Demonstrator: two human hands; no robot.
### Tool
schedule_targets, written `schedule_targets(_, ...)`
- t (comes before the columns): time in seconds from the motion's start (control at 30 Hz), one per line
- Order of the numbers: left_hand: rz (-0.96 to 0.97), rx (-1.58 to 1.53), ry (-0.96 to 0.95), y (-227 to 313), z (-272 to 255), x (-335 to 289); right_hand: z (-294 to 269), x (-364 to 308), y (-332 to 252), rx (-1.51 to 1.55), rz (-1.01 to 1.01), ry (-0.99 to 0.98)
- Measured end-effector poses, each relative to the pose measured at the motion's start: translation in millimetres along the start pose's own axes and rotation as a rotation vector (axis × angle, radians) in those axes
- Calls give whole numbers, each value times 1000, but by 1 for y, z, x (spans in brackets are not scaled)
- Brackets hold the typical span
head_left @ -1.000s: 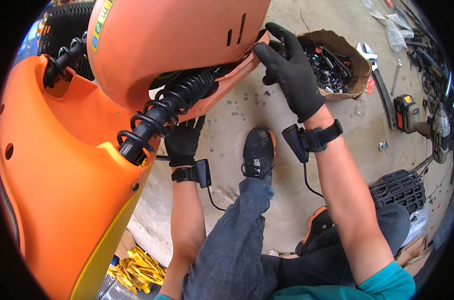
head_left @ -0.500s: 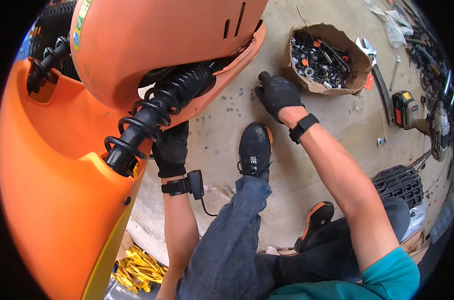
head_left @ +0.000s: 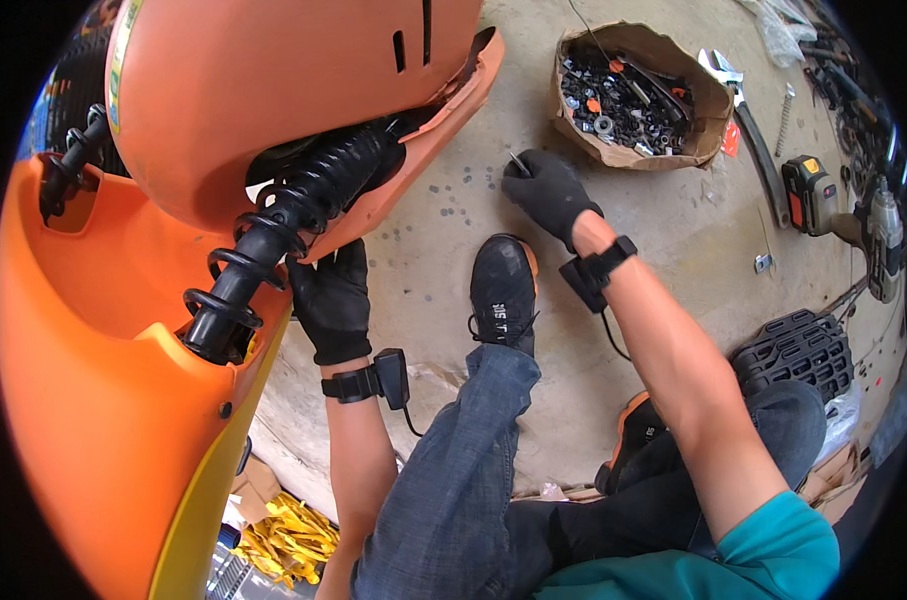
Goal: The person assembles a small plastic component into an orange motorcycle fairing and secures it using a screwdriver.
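My left hand [head_left: 330,308], in a black glove, reaches up beneath the orange fender [head_left: 443,120], close to the black coil-spring shock absorber [head_left: 235,275]. The fender and shock absorber hide its fingertips, so I cannot see what they touch. Over the concrete floor, my gloved right hand [head_left: 553,196] is closed, with the shiny end of a small thin metal piece [head_left: 519,162] poking out between thumb and fingers. Just beyond it stands a torn cardboard box [head_left: 718,110], filled with loose bolts, nuts and washers [head_left: 628,105].
Large orange bodywork [head_left: 83,380] takes up the left side. Right of the box lie an adjustable wrench [head_left: 758,150], a spring [head_left: 787,105] and a cordless impact wrench [head_left: 815,195]. A black plastic grid [head_left: 793,352] rests near my right knee. My shoe [head_left: 503,295] stands between my hands.
My right hand has turned over, bringing the box on its wrist strap into sight. A thin metal piece now shows in its fingers. The bodywork and cardboard box have shifted slightly left and up in view.
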State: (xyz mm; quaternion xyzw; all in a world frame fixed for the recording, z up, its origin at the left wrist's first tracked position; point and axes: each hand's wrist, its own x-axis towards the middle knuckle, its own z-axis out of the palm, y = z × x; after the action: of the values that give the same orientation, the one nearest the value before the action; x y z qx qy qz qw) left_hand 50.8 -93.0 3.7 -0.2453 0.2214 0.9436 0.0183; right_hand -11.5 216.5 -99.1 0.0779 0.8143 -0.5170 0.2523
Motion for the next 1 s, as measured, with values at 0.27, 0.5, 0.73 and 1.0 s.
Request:
schedule_targets(0.27, -132, -7, 141, -24, -12, -16, -4, -67, -32, 825, 89, -264)
schedule_targets(0.5, -303, 1032, -52, -79, 27, -29, 1, -83, -50, 650, -88, -244)
schedule_targets(0.73, -318, 869, -61, -89, 40, -31, 4, -93, -52, 510, -125, -229)
schedule_targets(1.0, -275, 871, 4, -84, 37, -34, 6, -105, -54, 360, -135, -182)
